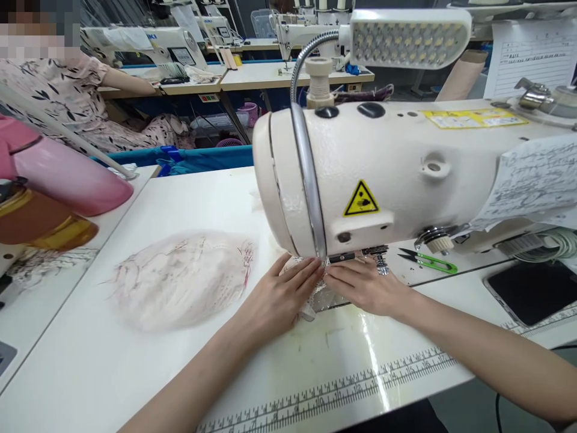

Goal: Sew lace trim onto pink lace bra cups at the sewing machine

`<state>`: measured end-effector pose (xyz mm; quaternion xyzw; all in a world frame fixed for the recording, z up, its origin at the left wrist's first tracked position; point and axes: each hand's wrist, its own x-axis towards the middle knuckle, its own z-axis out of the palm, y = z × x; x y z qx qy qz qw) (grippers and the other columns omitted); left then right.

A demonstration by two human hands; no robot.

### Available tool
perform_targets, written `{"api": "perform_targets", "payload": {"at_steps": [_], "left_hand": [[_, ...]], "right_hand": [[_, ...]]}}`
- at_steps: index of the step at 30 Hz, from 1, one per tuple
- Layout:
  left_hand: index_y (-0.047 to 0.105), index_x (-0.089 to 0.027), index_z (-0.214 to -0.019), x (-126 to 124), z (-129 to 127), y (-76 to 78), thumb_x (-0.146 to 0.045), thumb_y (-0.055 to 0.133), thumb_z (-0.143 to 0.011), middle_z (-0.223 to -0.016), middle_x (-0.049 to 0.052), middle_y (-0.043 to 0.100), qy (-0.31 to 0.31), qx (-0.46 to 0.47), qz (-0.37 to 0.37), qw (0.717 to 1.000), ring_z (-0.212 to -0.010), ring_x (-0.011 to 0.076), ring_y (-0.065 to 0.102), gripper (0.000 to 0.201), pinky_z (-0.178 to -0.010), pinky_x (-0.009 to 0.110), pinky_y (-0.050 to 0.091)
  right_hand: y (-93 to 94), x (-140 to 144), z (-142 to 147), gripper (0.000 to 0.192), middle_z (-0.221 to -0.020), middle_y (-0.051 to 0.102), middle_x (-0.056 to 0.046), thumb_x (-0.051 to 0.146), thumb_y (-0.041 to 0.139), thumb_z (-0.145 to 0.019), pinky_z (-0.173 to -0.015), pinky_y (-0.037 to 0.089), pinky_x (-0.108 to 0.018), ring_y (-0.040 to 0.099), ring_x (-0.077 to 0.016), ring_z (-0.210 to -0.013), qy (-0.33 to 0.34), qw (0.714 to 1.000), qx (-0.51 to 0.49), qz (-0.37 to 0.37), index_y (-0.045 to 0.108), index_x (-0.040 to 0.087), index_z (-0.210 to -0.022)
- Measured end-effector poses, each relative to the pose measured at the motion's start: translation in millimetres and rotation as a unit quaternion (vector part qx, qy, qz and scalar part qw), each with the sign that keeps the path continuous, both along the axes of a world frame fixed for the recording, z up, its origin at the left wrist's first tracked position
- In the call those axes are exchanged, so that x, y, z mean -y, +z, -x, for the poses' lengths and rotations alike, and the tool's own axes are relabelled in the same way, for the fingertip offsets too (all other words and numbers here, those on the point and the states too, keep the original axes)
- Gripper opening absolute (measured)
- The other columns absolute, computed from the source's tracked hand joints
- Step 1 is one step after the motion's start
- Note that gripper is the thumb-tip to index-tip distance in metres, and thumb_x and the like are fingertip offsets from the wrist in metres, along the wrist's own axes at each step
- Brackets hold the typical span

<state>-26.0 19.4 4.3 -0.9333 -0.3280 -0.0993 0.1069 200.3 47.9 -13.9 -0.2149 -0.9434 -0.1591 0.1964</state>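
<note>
Sewing workshop | JUKI machine (148, 37) behind | both hands (324, 288) flat, open on lace (315, 294) | yellow warning label (361, 199)

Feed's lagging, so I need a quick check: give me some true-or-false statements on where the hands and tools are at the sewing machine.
1. Both hands rest flat on the lace piece under the sewing machine head. True: left hand, right hand.
2. The right hand holds the green snips. False: they lie on the table, untouched.
3. The lace pile lies left of the hands. True.
4. The lamp sits below the table. False: it is above the machine.
</note>
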Motion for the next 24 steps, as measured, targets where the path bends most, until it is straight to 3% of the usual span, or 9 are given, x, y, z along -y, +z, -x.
{"api": "perform_targets", "payload": {"at_steps": [6, 13, 19, 24], "left_hand": [[0.051, -0.009, -0.128, -0.7, -0.8, -0.9, -0.015, 0.035, -0.085, -0.126, 0.011, 0.06, 0.011, -0.016, -0.021, 1.0, -0.117, 0.0254, 0.056, 0.046, -0.102, 0.045, 0.036], [0.053, -0.006, -0.125, 5.9, -10.5, -0.1, -0.013, 0.037, -0.079, -0.127, 0.012, 0.059, 0.046, -0.015, -0.026, 0.999, -0.117, 0.0261, 0.055, 0.049, -0.104, 0.045, 0.034], [0.053, -0.009, -0.127, 10.3, -18.1, 1.6, -0.02, 0.037, -0.084, -0.128, 0.01, 0.059, 0.08, -0.012, -0.011, 0.997, -0.118, 0.0244, 0.054, 0.047, -0.106, 0.042, 0.033], [0.052, -0.01, -0.128, 14.0, -20.7, 2.5, -0.025, 0.04, -0.085, -0.125, 0.011, 0.06, 0.091, -0.01, -0.004, 0.996, -0.115, 0.0271, 0.056, 0.047, -0.104, 0.045, 0.033]], "right_hand": [[0.4, 4.5, 2.9, 0.027, -0.1, 0.069, -0.003, 0.003, 0.047, -0.086, -0.082, 0.04, -0.031, 0.058, -0.0147, -0.099, -0.005, 0.999, -0.053, 0.011, 0.061, 0.017, -0.104], [0.1, 4.2, -0.6, 0.024, -0.099, 0.069, 0.0, 0.002, 0.048, -0.083, -0.084, 0.039, -0.031, 0.058, -0.013, -0.093, -0.015, 0.999, -0.038, 0.011, 0.061, 0.017, -0.096], [11.0, 5.5, -2.5, 0.016, -0.094, 0.07, 0.002, 0.013, 0.05, -0.086, -0.063, 0.033, -0.03, 0.055, -0.0114, -0.079, -0.051, 0.996, -0.059, -0.042, 0.063, 0.019, -0.092], [14.2, 4.5, -2.9, 0.013, -0.089, 0.07, 0.002, 0.016, 0.053, -0.086, -0.062, 0.03, -0.032, 0.053, -0.0112, -0.073, -0.048, 0.995, -0.068, -0.06, 0.064, 0.019, -0.091]]}}
